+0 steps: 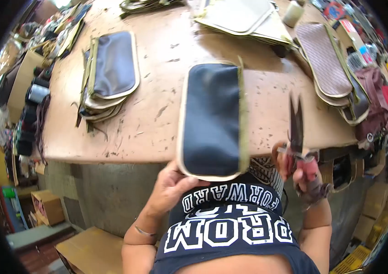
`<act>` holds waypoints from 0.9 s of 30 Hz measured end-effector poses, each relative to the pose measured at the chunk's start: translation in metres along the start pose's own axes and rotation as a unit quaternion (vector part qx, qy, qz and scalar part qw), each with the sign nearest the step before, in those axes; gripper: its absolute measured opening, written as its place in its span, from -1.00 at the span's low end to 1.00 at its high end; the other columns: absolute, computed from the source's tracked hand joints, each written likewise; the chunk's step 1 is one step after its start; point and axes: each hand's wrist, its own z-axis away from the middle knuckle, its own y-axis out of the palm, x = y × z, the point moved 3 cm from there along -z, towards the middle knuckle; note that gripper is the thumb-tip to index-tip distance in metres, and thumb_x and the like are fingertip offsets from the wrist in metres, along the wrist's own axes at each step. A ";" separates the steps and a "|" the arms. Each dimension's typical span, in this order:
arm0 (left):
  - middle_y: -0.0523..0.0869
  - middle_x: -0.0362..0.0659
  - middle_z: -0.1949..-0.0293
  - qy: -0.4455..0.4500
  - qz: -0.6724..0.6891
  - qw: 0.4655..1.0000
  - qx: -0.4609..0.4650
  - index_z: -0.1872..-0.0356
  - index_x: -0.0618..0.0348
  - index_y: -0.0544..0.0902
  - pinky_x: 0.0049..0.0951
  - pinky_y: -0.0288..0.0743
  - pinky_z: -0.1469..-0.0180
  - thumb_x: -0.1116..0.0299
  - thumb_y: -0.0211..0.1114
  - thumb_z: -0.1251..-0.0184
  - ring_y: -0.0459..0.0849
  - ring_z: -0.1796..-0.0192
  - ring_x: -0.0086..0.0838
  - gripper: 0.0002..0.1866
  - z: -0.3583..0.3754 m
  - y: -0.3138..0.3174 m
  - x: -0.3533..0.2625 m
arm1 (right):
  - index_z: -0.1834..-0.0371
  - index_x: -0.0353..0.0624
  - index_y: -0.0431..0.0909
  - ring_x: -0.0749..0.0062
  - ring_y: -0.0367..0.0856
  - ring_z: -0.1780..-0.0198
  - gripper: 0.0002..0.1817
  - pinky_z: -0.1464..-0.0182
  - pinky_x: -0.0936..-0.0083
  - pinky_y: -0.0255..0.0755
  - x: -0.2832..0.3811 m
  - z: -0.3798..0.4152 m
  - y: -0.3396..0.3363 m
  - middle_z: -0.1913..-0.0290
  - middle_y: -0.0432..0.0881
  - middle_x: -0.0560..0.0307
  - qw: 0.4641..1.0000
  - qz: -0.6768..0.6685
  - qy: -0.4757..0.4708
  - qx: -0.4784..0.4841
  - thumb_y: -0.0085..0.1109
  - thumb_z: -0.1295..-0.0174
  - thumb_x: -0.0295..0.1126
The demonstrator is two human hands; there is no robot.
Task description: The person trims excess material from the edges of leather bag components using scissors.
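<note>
A black rounded panel [211, 119] with cream edging and an olive strip along its right side is upright in front of me, over the table's near edge. My left hand [174, 183] grips its lower left corner, the thumb on the front. In my right hand [299, 173] are scissors [296, 130] with reddish handles, their blades pointing up and slightly apart. The scissors are right of the panel, not touching it. A wrap covers part of my right hand near the wrist.
The wooden table [153, 123] bears a stack of dark panels [114, 66] at left, pale sheets [239, 18] at the back and brown textured panels [324, 59] at right. A bottle [293, 13] stands behind. Thread spools [38, 93] line the left edge. Cardboard boxes [48, 207] are below left.
</note>
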 end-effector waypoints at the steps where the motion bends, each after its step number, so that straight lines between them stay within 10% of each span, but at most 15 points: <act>1: 0.46 -0.07 0.14 0.000 -0.015 1.000 0.005 0.07 0.34 0.33 -0.48 0.41 0.08 0.58 0.12 -0.05 0.48 0.14 -0.46 -0.64 0.000 -0.005 0.008 | 0.56 -0.23 0.34 0.64 0.27 0.63 -0.26 0.58 0.75 0.13 0.000 0.000 0.007 0.66 0.33 0.25 0.989 0.107 -0.065 0.080 0.14 0.43 0.33; 4: 0.47 -0.07 0.14 0.027 -0.064 0.998 -0.009 0.03 0.36 0.30 -0.46 0.41 0.07 0.58 0.13 -0.04 0.47 0.11 -0.45 -0.59 0.005 -0.012 0.017 | 0.57 -0.22 0.38 0.68 0.27 0.65 -0.25 0.60 0.75 0.13 -0.006 0.004 0.022 0.70 0.32 0.31 0.977 0.144 0.038 0.156 0.10 0.46 0.36; 5: 0.48 -0.06 0.16 0.017 -0.053 0.998 -0.019 0.04 0.36 0.31 -0.46 0.42 0.07 0.58 0.13 -0.04 0.48 0.12 -0.45 -0.60 0.006 -0.013 0.017 | 0.43 -0.24 0.38 0.69 0.28 0.51 -0.34 0.50 0.70 0.20 -0.026 -0.002 0.009 0.60 0.37 0.31 0.956 0.157 0.077 0.236 0.38 0.50 0.06; 12: 0.55 -0.06 0.30 -0.009 -0.044 0.999 -0.024 0.24 0.38 0.44 -0.46 0.49 0.19 0.55 0.09 -0.09 0.56 0.27 -0.43 -0.81 0.001 -0.017 0.027 | 0.63 -0.24 0.31 0.50 0.36 0.68 -0.49 0.61 0.59 0.23 -0.036 -0.010 0.017 0.77 0.30 0.18 0.844 0.296 0.053 0.445 0.04 0.04 0.08; 17: 0.56 -0.04 0.35 0.009 -0.064 0.998 -0.025 0.32 0.40 0.45 -0.46 0.51 0.22 0.60 0.03 -0.11 0.58 0.30 -0.42 -0.88 -0.001 -0.014 0.024 | 0.53 -0.20 0.35 0.60 0.38 0.70 -0.38 0.69 0.70 0.26 -0.040 -0.010 0.012 0.73 0.34 0.25 0.815 0.277 0.281 0.424 0.00 0.21 0.25; 27: 0.56 -0.06 0.34 0.004 -0.065 0.998 0.006 0.33 0.39 0.45 -0.49 0.49 0.19 0.60 0.02 -0.11 0.57 0.29 -0.46 -0.89 -0.002 -0.013 0.026 | 0.72 -0.23 0.32 0.59 0.27 0.78 -0.52 0.72 0.65 0.13 -0.029 -0.018 0.028 0.85 0.24 0.28 0.833 0.254 0.207 0.446 0.00 -0.02 0.01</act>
